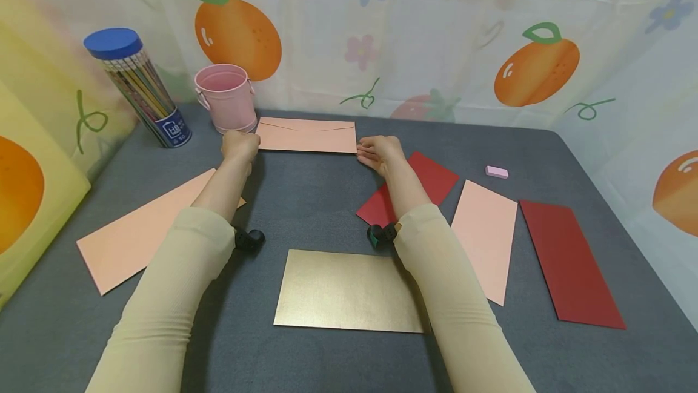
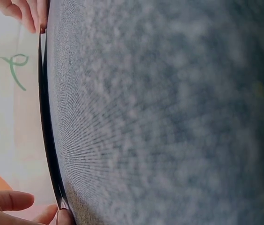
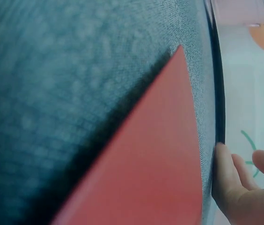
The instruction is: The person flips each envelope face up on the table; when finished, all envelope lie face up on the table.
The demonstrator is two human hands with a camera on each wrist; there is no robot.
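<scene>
Counting 3 pink envelopes [image 1: 306, 135], 2 red envelopes [image 1: 569, 272], 1 gold card [image 1: 349, 290].

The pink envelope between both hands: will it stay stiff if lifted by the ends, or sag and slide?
The pink envelope lies thin and flat, so it is probably light and would bow somewhat. On the grey felt-like tabletop it likely drags rather than slips. The left hand and right hand at its ends should steady it.
</scene>
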